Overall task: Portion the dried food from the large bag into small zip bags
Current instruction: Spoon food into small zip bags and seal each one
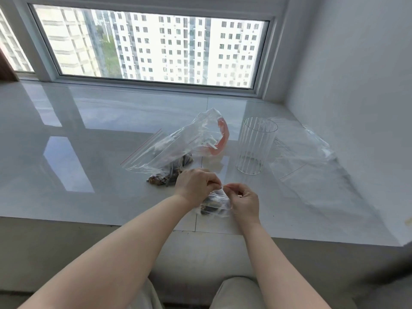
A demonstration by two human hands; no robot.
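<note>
Both hands share a pinching grip on one small zip bag point(215, 205), held low over the near edge of the tabletop point(89, 197): the left hand point(195, 186) pinches the bag's mouth from the left and the right hand point(245, 202) pinches it from the right, fingertips almost meeting at the top strip. Dark dried pieces sit in the bottom of this small bag, so it looks filled, and the pinch at the mouth suggests the seal is being pressed closed, though I cannot tell whether the zip is already shut. Just beyond the left hand, a larger clear zip bag point(153, 152) with a red line at its mouth lies on the tabletop, with a heap of dried food point(169, 172) at its near end; whether all of it is inside a bag is unclear. Behind that, a crumpled clear bag with an orange-red band point(220, 139) rises up, touching or overlapping the zip bag. To the right stands a ribbed clear glass point(255, 146), upright, with little or nothing in it. Farther right, flat clear plastic bags point(298, 152) lie unfilled beside the wall. By my reading, one portion is nearly finished, a good share of food remains to divide, and several bags still wait.
</note>
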